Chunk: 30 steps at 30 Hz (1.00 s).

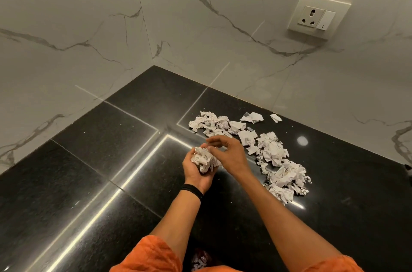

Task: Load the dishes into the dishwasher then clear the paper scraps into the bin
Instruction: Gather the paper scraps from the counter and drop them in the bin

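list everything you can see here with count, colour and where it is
paper scraps: many, white, strewn in a band on the counter toward the right wall
paper wad: one, white, cupped in the left hand
counter: one, glossy black, filling the corner
wall panels: two sides, white marble with grey veins
socket with switch: one, cream, on the right wall
wristband: one, black, left wrist
sleeves: two, orange, bottom edge
left hand: palm up, holding the wad
right hand: fingers curled over the wad
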### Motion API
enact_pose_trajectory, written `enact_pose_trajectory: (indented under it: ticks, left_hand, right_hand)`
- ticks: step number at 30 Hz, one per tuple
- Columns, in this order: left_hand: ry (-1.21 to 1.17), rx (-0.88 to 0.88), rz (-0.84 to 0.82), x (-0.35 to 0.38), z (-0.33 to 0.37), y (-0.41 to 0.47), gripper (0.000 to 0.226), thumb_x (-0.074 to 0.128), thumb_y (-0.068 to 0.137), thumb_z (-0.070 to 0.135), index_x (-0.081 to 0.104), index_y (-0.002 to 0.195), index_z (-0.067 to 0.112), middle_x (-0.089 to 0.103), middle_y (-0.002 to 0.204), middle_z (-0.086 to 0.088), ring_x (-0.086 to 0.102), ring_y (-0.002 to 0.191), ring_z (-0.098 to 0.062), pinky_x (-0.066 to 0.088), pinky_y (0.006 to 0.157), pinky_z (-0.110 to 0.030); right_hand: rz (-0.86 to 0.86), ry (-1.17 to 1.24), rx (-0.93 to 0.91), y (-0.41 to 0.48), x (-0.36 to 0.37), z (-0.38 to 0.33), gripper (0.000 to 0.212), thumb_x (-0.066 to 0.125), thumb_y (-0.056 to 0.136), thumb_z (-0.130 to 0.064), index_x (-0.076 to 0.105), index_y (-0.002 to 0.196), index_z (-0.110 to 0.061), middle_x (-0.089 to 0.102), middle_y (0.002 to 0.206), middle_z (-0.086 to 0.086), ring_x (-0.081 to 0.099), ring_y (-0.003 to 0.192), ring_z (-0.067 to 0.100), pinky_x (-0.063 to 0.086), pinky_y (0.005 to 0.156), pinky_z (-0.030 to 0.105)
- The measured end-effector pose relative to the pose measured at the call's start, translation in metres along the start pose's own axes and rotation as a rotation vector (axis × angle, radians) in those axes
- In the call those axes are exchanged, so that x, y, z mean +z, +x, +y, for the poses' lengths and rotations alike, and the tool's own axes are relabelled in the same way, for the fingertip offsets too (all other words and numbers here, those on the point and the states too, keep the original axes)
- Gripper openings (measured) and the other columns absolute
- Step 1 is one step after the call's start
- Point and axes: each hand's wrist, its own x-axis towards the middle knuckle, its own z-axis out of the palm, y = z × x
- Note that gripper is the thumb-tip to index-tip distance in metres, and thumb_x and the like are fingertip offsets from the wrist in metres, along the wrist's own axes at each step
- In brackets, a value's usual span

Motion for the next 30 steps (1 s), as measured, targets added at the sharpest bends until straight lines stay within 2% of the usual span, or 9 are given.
enact_pose_trajectory:
  ticks: [3,6,8,12,16,19,23,27,30]
  left_hand:
    - [-0.018,0.003,-0.009,0.005,0.001,-0.001,0.035,0.05,0.093,0.036,0.068,0.108,0.01,0.068,0.107,-0.014,0.065,0.095,-0.028,0.048,0.092,-0.042]
    - [-0.046,0.001,-0.015,0.01,0.001,-0.003,0.035,0.049,0.094,0.036,0.068,0.106,0.008,0.067,0.11,-0.019,0.063,0.097,-0.031,0.041,0.106,-0.045]
    - [-0.062,-0.006,-0.017,0.013,0.0,-0.003,0.037,0.047,0.096,0.035,0.068,0.106,0.007,0.067,0.11,-0.02,0.063,0.097,-0.032,0.039,0.11,-0.045]
    - [-0.088,-0.024,-0.038,0.014,-0.002,-0.009,0.035,0.048,0.096,0.036,0.067,0.104,0.008,0.066,0.11,-0.02,0.063,0.1,-0.033,0.044,0.104,-0.046]
    - [-0.105,-0.044,-0.041,0.012,-0.001,-0.018,0.031,0.049,0.095,0.034,0.067,0.101,0.009,0.067,0.102,-0.018,0.065,0.096,-0.033,0.05,0.096,-0.047]
    - [-0.072,-0.06,-0.052,0.007,0.005,-0.02,0.031,0.048,0.096,0.034,0.067,0.099,0.009,0.067,0.106,-0.019,0.065,0.098,-0.033,0.047,0.103,-0.046]
    - [-0.043,-0.069,-0.046,0.0,0.011,-0.023,0.029,0.047,0.098,0.031,0.066,0.099,0.009,0.068,0.102,-0.015,0.067,0.092,-0.029,0.054,0.09,-0.041]
    - [-0.134,-0.089,-0.04,-0.011,0.012,-0.025,0.029,0.049,0.095,0.032,0.066,0.099,0.008,0.068,0.104,-0.018,0.064,0.101,-0.032,0.044,0.109,-0.044]
    - [-0.161,-0.056,-0.024,-0.019,0.02,-0.025,0.032,0.047,0.096,0.032,0.067,0.102,0.008,0.069,0.105,-0.017,0.063,0.1,-0.03,0.043,0.107,-0.042]
  right_hand:
    - [0.106,0.102,0.052,0.002,-0.001,0.004,0.018,0.079,0.082,-0.012,0.076,0.096,-0.022,0.076,0.093,-0.009,0.071,0.092,0.007,0.059,0.086,0.034]
    - [0.246,0.23,0.135,0.001,-0.001,0.011,0.011,0.073,0.09,-0.014,0.075,0.096,-0.023,0.075,0.094,-0.007,0.07,0.092,0.008,0.057,0.083,0.029]
    - [0.306,0.344,0.221,-0.003,0.004,0.018,0.009,0.069,0.094,-0.02,0.075,0.099,-0.024,0.076,0.099,-0.006,0.07,0.098,0.009,0.056,0.088,0.031]
    - [0.295,0.765,0.491,-0.018,0.027,0.028,0.033,0.055,0.102,-0.039,0.07,0.117,-0.014,0.074,0.114,0.005,0.068,0.112,0.024,0.054,0.1,0.043]
    - [0.367,1.115,0.538,-0.027,0.052,0.015,0.047,0.055,0.101,-0.043,0.066,0.123,-0.004,0.072,0.117,0.018,0.07,0.109,0.029,0.056,0.095,0.042]
    - [0.428,1.045,0.508,-0.031,0.061,0.01,0.043,0.056,0.101,-0.039,0.067,0.122,-0.003,0.073,0.114,0.018,0.071,0.107,0.03,0.057,0.094,0.043]
    - [0.437,0.922,0.443,-0.039,0.07,0.005,0.033,0.06,0.1,-0.033,0.07,0.116,-0.006,0.074,0.11,0.015,0.072,0.104,0.027,0.058,0.091,0.04]
    - [0.468,0.774,0.443,-0.045,0.072,0.009,0.031,0.057,0.102,-0.032,0.071,0.117,-0.009,0.075,0.111,0.008,0.071,0.106,0.021,0.057,0.091,0.034]
    - [0.475,0.564,0.412,-0.047,0.063,0.022,0.028,0.052,0.105,-0.029,0.072,0.115,-0.013,0.075,0.112,0.002,0.069,0.109,0.013,0.055,0.093,0.026]
